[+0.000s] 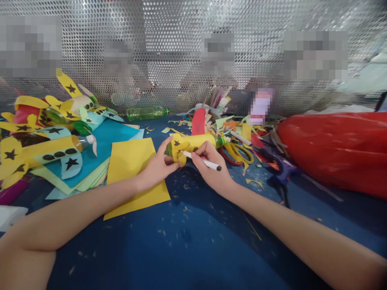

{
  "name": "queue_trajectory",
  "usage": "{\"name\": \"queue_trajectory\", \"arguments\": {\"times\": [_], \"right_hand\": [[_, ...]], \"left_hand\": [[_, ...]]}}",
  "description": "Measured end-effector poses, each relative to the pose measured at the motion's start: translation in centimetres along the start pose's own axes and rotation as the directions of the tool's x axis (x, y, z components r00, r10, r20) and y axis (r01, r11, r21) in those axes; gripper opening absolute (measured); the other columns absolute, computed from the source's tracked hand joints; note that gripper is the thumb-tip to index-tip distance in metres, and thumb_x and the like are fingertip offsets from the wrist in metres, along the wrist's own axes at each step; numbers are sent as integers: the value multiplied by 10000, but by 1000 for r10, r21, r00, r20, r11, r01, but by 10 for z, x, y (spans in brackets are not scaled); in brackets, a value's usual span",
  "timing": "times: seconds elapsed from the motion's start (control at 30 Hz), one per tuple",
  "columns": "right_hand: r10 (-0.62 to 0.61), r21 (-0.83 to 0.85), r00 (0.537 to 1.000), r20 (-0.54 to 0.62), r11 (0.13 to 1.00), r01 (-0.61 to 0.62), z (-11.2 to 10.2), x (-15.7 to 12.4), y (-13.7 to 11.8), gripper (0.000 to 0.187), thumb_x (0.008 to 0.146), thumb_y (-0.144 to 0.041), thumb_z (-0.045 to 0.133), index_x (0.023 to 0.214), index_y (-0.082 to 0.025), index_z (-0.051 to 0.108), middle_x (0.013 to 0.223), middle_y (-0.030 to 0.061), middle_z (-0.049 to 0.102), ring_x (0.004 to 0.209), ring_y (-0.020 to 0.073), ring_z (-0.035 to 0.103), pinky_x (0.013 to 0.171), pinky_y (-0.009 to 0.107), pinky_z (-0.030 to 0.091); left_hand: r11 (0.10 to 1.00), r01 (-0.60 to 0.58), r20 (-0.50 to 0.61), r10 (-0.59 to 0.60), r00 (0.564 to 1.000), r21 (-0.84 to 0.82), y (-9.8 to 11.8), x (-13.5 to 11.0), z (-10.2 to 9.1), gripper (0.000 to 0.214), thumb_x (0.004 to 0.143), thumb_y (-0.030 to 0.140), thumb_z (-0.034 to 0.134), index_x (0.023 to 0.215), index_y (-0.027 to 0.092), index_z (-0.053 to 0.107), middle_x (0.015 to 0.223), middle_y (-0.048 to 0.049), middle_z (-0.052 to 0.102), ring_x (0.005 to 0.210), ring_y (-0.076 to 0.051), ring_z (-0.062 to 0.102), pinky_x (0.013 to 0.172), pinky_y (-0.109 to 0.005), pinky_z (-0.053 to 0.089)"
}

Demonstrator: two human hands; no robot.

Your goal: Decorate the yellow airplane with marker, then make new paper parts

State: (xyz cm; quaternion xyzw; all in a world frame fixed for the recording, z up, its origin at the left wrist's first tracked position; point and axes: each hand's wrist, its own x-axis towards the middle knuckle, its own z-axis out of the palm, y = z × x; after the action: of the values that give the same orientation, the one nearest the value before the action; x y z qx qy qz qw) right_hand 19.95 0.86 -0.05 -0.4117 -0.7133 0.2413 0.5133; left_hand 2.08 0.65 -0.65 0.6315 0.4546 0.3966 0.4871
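A plastic bottle wrapped in yellow paper (196,141), with a red paper fin and a green cap end, lies across the blue table (193,241). My left hand (159,165) grips its near end, fingers closed round a yellow paper flap with black stars. My right hand (210,165) is closed on a white marker pen (202,160), whose tip touches the yellow flap beside my left fingers.
Finished bottle planes with black stars (45,133) are piled at the left on stacked coloured paper, with a yellow sheet (133,173) by my left arm. A red plastic bag (335,149) fills the right. Paper scraps, scissors (242,155) and a green bottle (146,113) lie behind. People sit beyond a perforated metal screen.
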Motion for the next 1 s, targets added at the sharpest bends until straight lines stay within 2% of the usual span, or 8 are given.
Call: {"name": "queue_trajectory", "arguments": {"times": [0.37,0.67,1.0], "right_hand": [[51,-61,998,-37,997,-53,-3,0,1,193,734,-160,507,628,-230,362,535,-75,351,484,87,326,464,251,290],[37,-10,999,-8,999,-37,0,-1,-1,223,763,-142,529,651,-230,357,549,-76,353,493,84,322,465,239,278],[53,-2,997,48,999,-53,5,1,1,199,796,-219,558,690,-230,390,555,-82,377,485,80,338,466,239,286]], "left_hand": [[1000,21,-10,-21,1000,-20,3,-2,1,913,811,162,662,1537,256,115,795,-28,707,746,-194,660,709,-333,482],[1000,-7,1,7,1000,-4,1,-1,1,925,800,176,662,1538,236,108,759,-12,691,723,-190,649,692,-324,469],[1000,-29,14,29,999,-11,-2,0,0,918,799,212,647,1535,213,100,682,29,628,656,-163,599,656,-299,434]]}}
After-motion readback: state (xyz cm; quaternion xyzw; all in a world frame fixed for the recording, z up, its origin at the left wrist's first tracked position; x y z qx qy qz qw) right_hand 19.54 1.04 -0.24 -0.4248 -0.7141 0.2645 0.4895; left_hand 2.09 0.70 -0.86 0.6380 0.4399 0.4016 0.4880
